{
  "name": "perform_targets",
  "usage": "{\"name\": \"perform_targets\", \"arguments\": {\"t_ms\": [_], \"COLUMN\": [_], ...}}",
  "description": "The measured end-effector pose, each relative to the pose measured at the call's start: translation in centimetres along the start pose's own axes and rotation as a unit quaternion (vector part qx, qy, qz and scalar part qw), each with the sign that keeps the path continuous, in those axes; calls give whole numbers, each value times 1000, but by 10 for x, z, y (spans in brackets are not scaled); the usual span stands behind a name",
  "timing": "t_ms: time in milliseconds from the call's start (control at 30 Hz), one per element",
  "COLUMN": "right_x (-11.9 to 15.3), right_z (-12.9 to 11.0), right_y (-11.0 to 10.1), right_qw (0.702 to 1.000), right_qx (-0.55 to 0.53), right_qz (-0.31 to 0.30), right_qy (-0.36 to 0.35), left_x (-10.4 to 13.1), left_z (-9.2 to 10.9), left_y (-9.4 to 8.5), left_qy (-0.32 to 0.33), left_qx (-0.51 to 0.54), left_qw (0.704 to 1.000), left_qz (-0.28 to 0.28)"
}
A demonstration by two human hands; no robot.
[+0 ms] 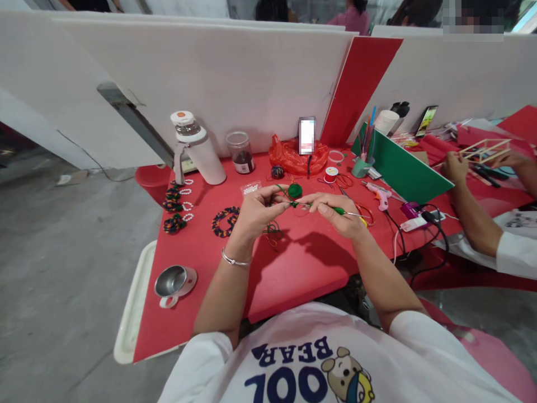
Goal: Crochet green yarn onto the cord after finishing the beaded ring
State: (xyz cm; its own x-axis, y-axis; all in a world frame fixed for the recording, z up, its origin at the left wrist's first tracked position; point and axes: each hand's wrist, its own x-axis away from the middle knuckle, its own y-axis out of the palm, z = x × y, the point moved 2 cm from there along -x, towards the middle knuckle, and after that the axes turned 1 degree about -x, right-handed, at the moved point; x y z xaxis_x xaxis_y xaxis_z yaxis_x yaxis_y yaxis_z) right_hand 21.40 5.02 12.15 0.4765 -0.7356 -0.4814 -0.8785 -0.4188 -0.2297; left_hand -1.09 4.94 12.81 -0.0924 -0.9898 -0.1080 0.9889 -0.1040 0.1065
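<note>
My right hand (335, 212) grips a crochet hook (339, 210) with a green handle, its tip pointing left towards my other hand. Between the fingertips of my left hand (262, 207) a small piece of green yarn (292, 204) is pinched, and the hook's tip meets it there. A green yarn ball (295, 191) lies on the table just beyond my fingers. Loose green and orange strands (272, 229) hang or lie below my left hand; which, I cannot tell. Left of that hand rests a dark multicoloured crocheted ring (222, 223).
On the red table (293, 280) stand a steel cup (175, 284), a white thermos (203, 154), a jar (240, 154) and a phone (306, 137) by a red bag (289, 159). A glue gun (380, 195) and power strip (422, 220) lie right. A co-worker's hands (455, 168) hold a wooden frame.
</note>
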Motion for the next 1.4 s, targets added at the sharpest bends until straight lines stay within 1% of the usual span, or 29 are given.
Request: {"name": "perform_targets", "arguments": {"t_ms": [167,433,600,833,967,1167,1267,1400], "right_x": [0,0,-1,-3,-4,0,3,6], "right_z": [2,3,-3,-15,-17,-14,-8,-1], "right_y": [-1,-2,0,7,9,21,29,36], "right_qw": [1000,999,999,992,981,947,936,928], "right_qx": [-5,5,39,108,171,271,289,297], "right_qz": [-9,-32,-29,-19,-20,-13,0,19], "right_qy": [-1,-10,-22,-67,-94,-170,-203,-226], "left_x": [0,-1,0,0,0,-2,-1,2], "left_z": [-1,0,0,-1,-3,-6,-6,-3], "left_y": [0,0,0,-1,1,3,3,3], "left_qy": [-1,3,5,8,18,46,51,41], "left_qx": [8,-10,-22,-33,-46,-62,-47,-24], "left_qw": [1000,1000,1000,999,998,992,991,992], "left_qz": [-3,4,11,23,39,100,116,118]}}
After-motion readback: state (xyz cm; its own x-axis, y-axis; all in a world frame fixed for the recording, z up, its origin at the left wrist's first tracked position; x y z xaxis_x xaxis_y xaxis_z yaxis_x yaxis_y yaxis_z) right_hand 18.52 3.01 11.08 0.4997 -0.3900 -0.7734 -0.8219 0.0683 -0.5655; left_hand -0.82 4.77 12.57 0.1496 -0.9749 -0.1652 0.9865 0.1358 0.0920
